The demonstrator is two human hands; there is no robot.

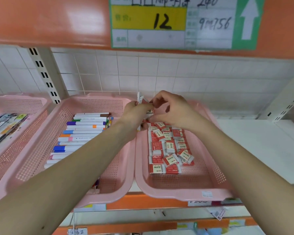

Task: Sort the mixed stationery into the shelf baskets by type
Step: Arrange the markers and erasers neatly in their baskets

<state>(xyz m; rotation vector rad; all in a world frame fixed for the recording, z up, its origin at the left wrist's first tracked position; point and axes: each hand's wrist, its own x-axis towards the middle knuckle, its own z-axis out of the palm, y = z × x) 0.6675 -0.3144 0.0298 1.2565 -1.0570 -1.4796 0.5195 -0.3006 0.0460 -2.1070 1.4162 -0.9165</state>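
Observation:
Both hands meet above the far end of a pink basket (180,187) holding several red-and-white erasers (168,148). My left hand (134,114) grips a small bunch of erasers (140,97), one white end sticking up above the fingers. My right hand (171,109) pinches at the same bunch from the right with thumb and forefinger. To the left stands a second pink basket (41,150) with a row of white-barrelled markers (81,131) with coloured caps. My left forearm crosses over that basket and hides part of the markers.
A third pink basket (15,102) at the far left holds packaged pens (5,126). The white shelf (261,150) lies bare to the right of the eraser basket. An orange shelf edge with a price sign (159,19) hangs overhead. Tiled wall behind.

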